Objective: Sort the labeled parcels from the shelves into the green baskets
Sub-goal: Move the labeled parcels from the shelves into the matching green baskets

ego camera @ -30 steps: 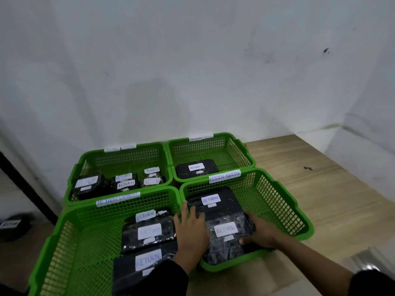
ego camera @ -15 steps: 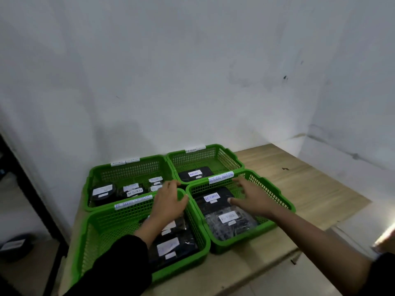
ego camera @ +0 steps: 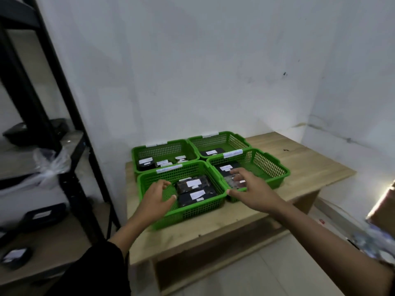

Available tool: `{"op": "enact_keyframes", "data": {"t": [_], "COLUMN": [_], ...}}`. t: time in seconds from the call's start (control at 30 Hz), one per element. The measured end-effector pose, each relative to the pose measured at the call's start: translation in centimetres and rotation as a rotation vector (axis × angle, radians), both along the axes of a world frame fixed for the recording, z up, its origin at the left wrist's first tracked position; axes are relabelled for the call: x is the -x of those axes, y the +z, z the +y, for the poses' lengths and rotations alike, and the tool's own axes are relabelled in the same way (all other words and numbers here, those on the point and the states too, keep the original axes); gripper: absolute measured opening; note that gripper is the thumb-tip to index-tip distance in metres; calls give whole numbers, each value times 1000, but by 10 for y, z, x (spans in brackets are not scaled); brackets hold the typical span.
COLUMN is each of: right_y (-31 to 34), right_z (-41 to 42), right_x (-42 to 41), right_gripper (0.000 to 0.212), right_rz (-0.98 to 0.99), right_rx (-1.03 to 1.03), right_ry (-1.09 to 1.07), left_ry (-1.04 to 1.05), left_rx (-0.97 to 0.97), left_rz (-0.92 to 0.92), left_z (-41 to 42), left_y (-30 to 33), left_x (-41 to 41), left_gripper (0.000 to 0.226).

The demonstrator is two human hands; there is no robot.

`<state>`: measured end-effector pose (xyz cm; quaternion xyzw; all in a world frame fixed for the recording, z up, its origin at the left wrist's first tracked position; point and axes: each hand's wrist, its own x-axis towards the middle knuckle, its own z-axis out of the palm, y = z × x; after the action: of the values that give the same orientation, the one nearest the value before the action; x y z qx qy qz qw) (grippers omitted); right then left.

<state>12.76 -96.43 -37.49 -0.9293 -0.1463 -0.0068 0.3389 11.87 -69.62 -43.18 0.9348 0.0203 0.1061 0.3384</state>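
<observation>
Parcels (ego camera: pixel 193 190) in black wrap lie in four green baskets (ego camera: pixel 277 170) mid-frame, more wait on the shelves (ego camera: pixel 32 165) at left, and both hands, left (ego camera: pixel 157 197) and right (ego camera: pixel 251 189), hover empty, fingers loosely spread; they look light, soft, slippery, best pinched by the edges.

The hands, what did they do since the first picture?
Both hands let go of the parcel they were pressing down in the near right basket and pulled back. Now the left hand and right hand hover open and empty in front of the baskets. The camera has backed away too. The parcels and all four baskets stayed where they were.
</observation>
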Motion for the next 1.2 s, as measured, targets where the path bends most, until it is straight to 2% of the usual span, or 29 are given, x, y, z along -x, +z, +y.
{"op": "enact_keyframes", "data": {"t": [0.17, 0.33, 0.67, 0.87, 1.0, 1.2], "right_y": [15, 20, -21, -46, -58, -87], "right_z": [37, 112, 355, 463, 505, 556], "right_x": [41, 78, 161, 200, 208, 185], "right_gripper": [54, 48, 41, 41, 41, 41], "right_rz": [-6, -5, 75, 180, 243, 333], "right_rx": [12, -4, -160, -70, -36, 9], "right_ry": [8, 70, 210, 370, 415, 448], "left_ry": [16, 34, 184, 380, 446, 531], "left_rx": [35, 58, -3, 10, 34, 202], "left_rz": [-43, -51, 70, 111, 147, 240], "left_z": [40, 107, 321, 431, 477, 519], "left_y": [10, 16, 10, -7, -24, -57], "left_x": [53, 108, 253, 329, 351, 342], "left_gripper": [38, 37, 38, 34, 33, 35]}}
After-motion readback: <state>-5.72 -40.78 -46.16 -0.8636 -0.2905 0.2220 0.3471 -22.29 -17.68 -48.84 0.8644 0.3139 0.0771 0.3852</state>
